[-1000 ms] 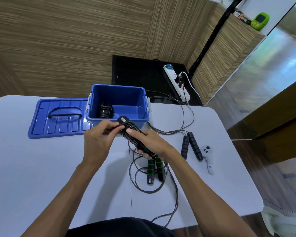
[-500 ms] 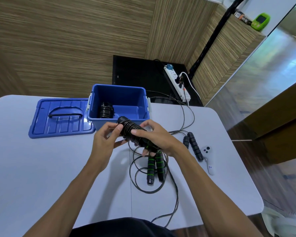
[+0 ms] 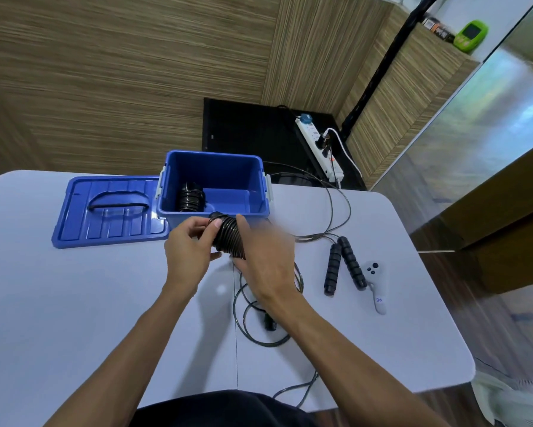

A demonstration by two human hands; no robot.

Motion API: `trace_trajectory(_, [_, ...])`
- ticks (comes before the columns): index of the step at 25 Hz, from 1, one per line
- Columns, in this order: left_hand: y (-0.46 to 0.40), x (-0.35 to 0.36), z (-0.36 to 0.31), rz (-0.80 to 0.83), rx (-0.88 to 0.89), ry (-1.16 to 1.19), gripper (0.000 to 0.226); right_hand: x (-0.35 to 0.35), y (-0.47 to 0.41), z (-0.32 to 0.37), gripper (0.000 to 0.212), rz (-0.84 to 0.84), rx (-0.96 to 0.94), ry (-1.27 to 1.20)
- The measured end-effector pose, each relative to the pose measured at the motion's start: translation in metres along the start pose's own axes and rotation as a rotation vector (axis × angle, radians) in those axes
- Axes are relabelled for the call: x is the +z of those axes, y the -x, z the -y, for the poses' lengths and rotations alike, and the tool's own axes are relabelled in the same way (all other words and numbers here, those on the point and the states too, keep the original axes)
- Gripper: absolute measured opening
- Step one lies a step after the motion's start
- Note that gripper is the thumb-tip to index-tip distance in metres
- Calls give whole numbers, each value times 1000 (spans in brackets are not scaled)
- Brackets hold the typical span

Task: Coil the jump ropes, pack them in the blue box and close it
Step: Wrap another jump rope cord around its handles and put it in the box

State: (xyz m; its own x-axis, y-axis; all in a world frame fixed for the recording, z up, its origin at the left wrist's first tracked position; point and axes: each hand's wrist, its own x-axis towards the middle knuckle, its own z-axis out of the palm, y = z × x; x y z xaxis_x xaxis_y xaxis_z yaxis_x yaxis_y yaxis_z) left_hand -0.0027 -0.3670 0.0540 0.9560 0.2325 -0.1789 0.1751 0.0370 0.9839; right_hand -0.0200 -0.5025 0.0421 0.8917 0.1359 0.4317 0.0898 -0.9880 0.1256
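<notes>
Both hands wrap round the tightly wound black rope bundle [image 3: 228, 237] just in front of the open blue plastic box [image 3: 216, 183], left hand [image 3: 188, 251] pinching its 9 o'clock end, right hand [image 3: 268, 263] gripping from 3 o'clock, another black coil [image 3: 189, 197] already inside the box.

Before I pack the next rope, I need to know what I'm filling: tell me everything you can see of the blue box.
The blue box is an open, rectangular tub of glossy, plastic-looking material with pale latches on both short sides. It stands upright near the table's far edge. Inside, at its left end, sits one coiled black rope; the rest of the floor is bare. Its blue lid, with a recessed handle, lies flat on the table against its left side. The hands hold another coil just in front of its near wall; whether they touch it is unclear.
</notes>
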Motion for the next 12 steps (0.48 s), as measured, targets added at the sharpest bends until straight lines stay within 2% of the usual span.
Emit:
trace_trajectory(3, [0,0,2,-94,92,-72,16,1,0,0,84,-25,10,-36])
trace_trajectory(12, [-6,-4,-9,-126,311,-312,19,0,-2,-3,83,-37,31,-31])
